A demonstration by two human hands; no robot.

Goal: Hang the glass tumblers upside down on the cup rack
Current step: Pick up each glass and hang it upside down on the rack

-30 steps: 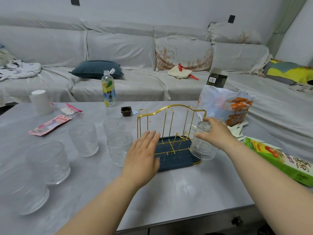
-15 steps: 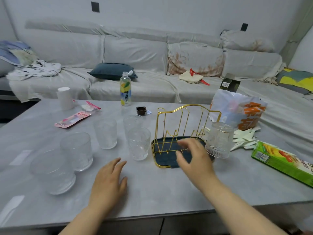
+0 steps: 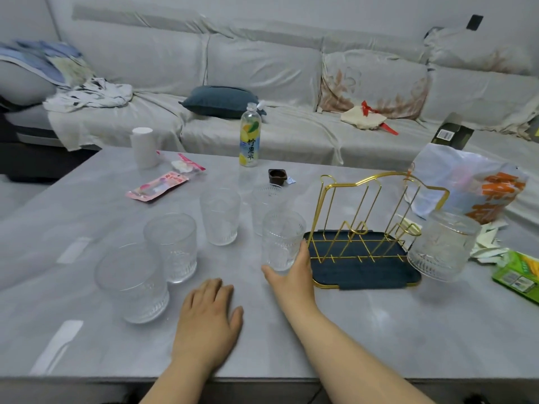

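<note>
The gold wire cup rack [image 3: 379, 182] stands on its dark blue tray [image 3: 370, 275] at the table's right. One glass tumbler [image 3: 443, 249] hangs upside down, tilted, on the rack's right end. Several more tumblers stand upright left of the rack: the nearest [image 3: 281, 240], one behind it [image 3: 267, 202], and others [image 3: 220, 217], [image 3: 172, 246], [image 3: 132, 284]. My right hand [image 3: 291, 275] cups the base of the nearest tumbler, thumb in front and fingers along its right side; the glass rests on the table. My left hand [image 3: 210, 325] lies flat, palm down, near the front edge.
A lemon drink bottle [image 3: 249, 138], a small brown cup [image 3: 276, 176], pink packets [image 3: 159, 185] and a white roll [image 3: 143, 147] sit at the back of the grey table [image 3: 379, 330]. A plastic bag [image 3: 472, 185] and a green carton [image 3: 519, 272] crowd the right side. A sofa lies beyond.
My right hand left the hung tumbler, crossed over the rack to the left and reached the nearest upright tumbler. My left hand dropped from the rack to the table.
</note>
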